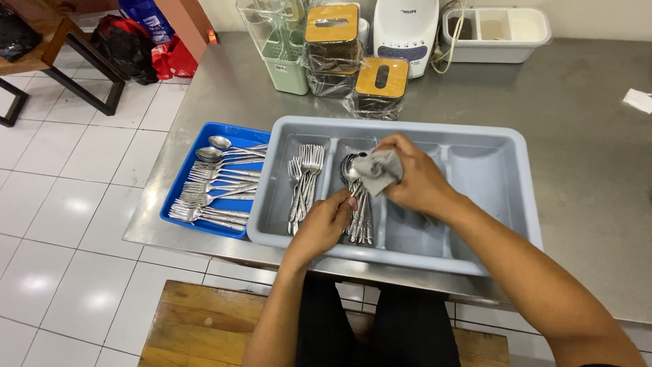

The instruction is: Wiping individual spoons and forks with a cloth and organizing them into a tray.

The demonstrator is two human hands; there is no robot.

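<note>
Head view looks down on a grey divided cutlery tray [475, 139] resting on a steel counter [584, 177]. Over the tray's second compartment from its left end, the left hand [324, 224] has its fingers closed around the handle of a spoon [354, 194], and the right hand [415, 178] grips a grey cloth [377, 171] bunched around the spoon's bowl. Beneath the hands, that same compartment holds a row of spoons [360, 224]; the compartment at the tray's left end holds forks [304, 183]. Just beside the tray's left wall sits a blue tray [234, 131] piled with more spoons and forks. Beyond the grey tray's far rim stand wrapped boxes with wooden lids [382, 85] and a white appliance [406, 27].
</note>
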